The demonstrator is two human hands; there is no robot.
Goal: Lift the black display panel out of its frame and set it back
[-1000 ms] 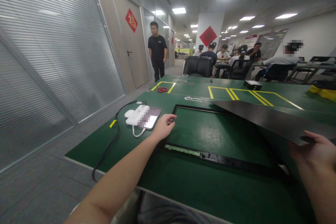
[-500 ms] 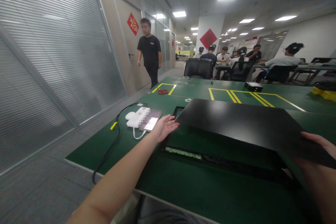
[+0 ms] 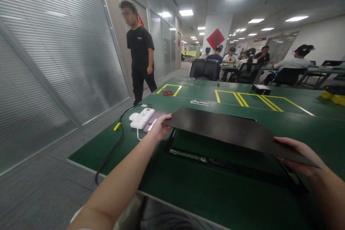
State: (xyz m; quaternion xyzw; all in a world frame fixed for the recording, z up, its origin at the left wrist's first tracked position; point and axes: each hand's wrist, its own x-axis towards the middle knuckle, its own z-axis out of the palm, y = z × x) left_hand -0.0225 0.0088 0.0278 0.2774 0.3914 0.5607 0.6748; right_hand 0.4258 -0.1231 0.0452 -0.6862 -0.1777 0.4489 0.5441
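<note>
Between my hands is a thin, flat black panel (image 3: 226, 127), tilted and raised over the table. My left hand (image 3: 161, 126) pinches its left corner, thumb on top and fingers below. At the opposite end, my right hand (image 3: 298, 154) grips the right edge, with the thumb over the surface and the fingers underneath. Below the panel, a black rectangular frame (image 3: 242, 169) lies on the green table (image 3: 205, 201). A green circuit strip (image 3: 188, 155) runs along the frame's near side. The panel covers much of the frame's far part.
Left of the panel sit a white power bank (image 3: 142, 118), a phone (image 3: 155, 119) and a black cable (image 3: 122, 136). Farther back are red scissors (image 3: 167, 92), small pale pieces (image 3: 199, 102), a clear cup (image 3: 191, 81) and a black box (image 3: 261, 89). A person (image 3: 140, 50) walks at left.
The panel has shifted left, and my left hand has closed on its corner after being open beside it. My right hand has come further into view. The walking person is nearer.
</note>
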